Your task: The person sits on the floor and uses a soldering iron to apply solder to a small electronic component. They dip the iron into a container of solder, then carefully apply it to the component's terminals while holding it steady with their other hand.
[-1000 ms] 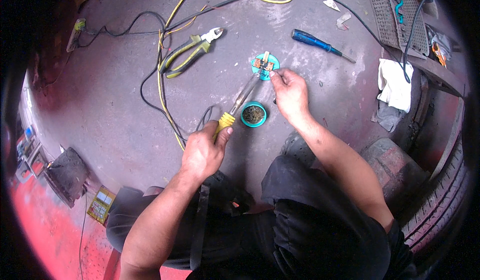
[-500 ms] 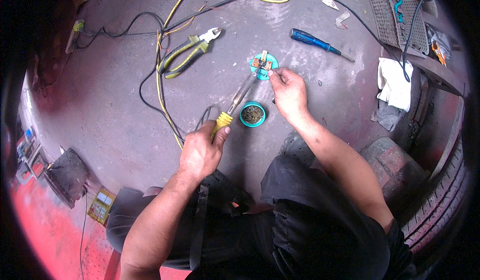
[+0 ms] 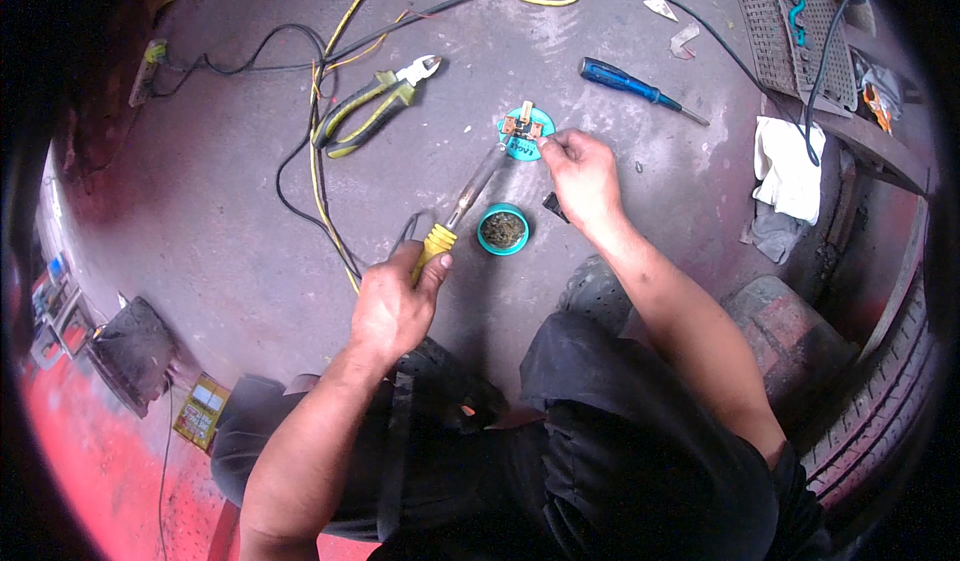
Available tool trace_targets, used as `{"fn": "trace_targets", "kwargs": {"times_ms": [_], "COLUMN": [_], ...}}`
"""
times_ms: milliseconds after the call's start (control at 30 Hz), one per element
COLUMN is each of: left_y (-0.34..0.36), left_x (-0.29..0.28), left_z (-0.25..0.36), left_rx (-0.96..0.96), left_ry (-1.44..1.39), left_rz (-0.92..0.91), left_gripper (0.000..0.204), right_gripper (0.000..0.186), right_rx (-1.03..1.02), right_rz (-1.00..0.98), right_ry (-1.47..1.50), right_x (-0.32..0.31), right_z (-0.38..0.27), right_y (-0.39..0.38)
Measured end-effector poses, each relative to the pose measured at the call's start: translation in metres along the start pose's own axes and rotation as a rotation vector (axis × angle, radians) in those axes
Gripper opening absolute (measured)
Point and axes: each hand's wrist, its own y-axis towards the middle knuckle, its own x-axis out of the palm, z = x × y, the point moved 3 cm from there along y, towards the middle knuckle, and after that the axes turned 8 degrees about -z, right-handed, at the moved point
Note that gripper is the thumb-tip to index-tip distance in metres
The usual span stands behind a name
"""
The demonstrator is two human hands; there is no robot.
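My left hand (image 3: 395, 301) is closed around the yellow handle of a soldering iron (image 3: 470, 201). Its shaft slants up and to the right, and the tip is just off the lower left edge of a round teal lid (image 3: 520, 151). On that lid lies a small copper-coloured circuit board (image 3: 523, 127) with dark parts and a pale upright piece. The thumb and forefinger of my right hand (image 3: 585, 176) pinch at the board's right edge; the exact grip is partly hidden. Below the lid stands a round teal tin (image 3: 503, 229) with dark, crumbly contents.
Diagonal cutters (image 3: 375, 111) with green-grey handles lie left, beside black and yellow cables (image 3: 318, 161). A blue screwdriver (image 3: 630, 83) lies upper right. White cloth (image 3: 790, 166), a perforated metal panel (image 3: 790, 21) and a tyre (image 3: 880, 401) are at right. A dark piece (image 3: 555, 206) touches my right hand.
My left hand has drawn the soldering iron slightly down and left, so its tip has come away from the board. My right hand has shifted a little right, its fingers still at the board's edge.
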Motion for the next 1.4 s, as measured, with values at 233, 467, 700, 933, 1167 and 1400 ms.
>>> {"fn": "trace_targets", "kwargs": {"times_ms": [233, 467, 700, 933, 1167, 1400], "left_y": [-0.001, 0.0, -0.001, -0.001, -0.009, -0.028], "left_x": [-0.004, -0.004, -0.002, -0.002, -0.006, -0.011], "left_z": [0.001, 0.002, 0.004, 0.006, 0.011, 0.008], "left_rx": [-0.021, -0.018, -0.014, -0.031, -0.055, -0.104], "left_ry": [-0.007, 0.006, 0.01, -0.007, -0.073, -0.283], "left_rz": [-0.02, -0.03, -0.027, -0.017, -0.033, -0.03], "left_gripper": [0.042, 0.042, 0.041, 0.042, 0.04, 0.034], "right_gripper": [0.03, 0.031, 0.031, 0.031, 0.028, 0.028], "right_rx": [0.075, 0.05, 0.078, 0.035, 0.019, 0.024], "right_rz": [-0.044, -0.028, -0.036, 0.014, -0.04, 0.029], "right_ry": [0.015, 0.017, 0.021, 0.072, 0.218, 0.101], "right_x": [-0.001, -0.001, -0.002, -0.003, -0.014, -0.02], "right_z": [0.001, 0.001, -0.003, -0.002, 0.003, -0.008], "right_y": [0.006, 0.006, 0.003, 0.001, -0.011, -0.004]}}
